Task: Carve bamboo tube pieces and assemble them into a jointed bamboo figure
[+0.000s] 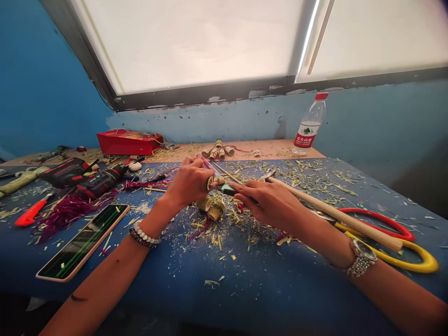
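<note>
Near the middle of the blue table, my left hand [191, 181] is closed around a short bamboo piece [209, 183], whose round end faces right. My right hand [268, 198] grips a tool with a pale green and black handle [228, 189]; its tip is close to the bamboo and too small to make out. Just below the hands lie two cut bamboo tubes, one [204, 203] beside the other [216, 211], with purple-red string near them. Pale shavings surround them.
A phone [84, 242], a red-handled cutter [31, 213] and a power drill [100, 182] lie left. A red box [129, 143], more bamboo tubes [221, 152] and a water bottle [308, 128] stand behind. Right are a wooden-handled hammer [336, 212] and red-and-yellow-handled scissors [425, 260].
</note>
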Demonstrator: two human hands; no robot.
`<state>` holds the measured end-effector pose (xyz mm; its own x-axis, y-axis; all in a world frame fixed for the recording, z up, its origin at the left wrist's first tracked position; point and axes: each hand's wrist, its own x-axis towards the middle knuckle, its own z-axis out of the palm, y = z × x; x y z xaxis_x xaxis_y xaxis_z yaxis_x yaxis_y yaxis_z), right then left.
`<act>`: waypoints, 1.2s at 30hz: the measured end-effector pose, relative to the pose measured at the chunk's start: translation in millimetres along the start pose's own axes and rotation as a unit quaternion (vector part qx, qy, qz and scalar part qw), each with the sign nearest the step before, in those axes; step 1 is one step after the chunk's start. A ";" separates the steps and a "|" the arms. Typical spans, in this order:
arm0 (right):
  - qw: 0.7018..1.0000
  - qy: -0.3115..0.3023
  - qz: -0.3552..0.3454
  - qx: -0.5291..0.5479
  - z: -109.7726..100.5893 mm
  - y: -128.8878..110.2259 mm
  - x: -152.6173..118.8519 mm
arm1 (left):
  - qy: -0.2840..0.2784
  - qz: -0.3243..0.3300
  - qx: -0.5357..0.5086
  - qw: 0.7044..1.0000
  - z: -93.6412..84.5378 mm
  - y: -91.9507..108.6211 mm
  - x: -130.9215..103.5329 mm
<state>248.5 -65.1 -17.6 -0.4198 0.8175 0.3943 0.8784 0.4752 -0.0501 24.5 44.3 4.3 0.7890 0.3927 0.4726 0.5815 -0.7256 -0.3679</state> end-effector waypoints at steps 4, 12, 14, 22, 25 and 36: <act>1.000 0.002 -0.005 -0.027 1.7 1.3 -0.6 | -0.014 0.006 -0.008 1.000 -0.4 0.1 0.5; 0.998 0.004 -0.003 0.070 -3.0 6.2 3.4 | -0.017 -0.011 -0.066 0.998 1.5 -4.5 -2.2; 0.997 0.009 0.014 0.081 -4.4 9.8 5.1 | -0.005 -0.022 -0.087 0.996 3.4 -6.6 -2.5; 0.994 -0.034 0.092 0.055 -8.6 14.8 7.9 | -0.012 0.043 -0.155 0.987 1.1 -6.5 -3.8; 0.990 -0.044 0.099 0.090 -12.8 15.2 5.3 | 0.003 0.060 -0.149 0.987 -1.9 -4.1 -4.5; 0.989 0.000 0.086 0.118 -17.0 7.5 1.5 | 0.056 0.072 -0.001 0.996 -0.7 -0.1 2.3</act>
<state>258.3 -65.8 -1.8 -0.2679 0.8931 0.3613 0.8589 0.3913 -0.3305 26.1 44.9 6.0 0.8369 0.2204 0.5011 0.4643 -0.7707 -0.4364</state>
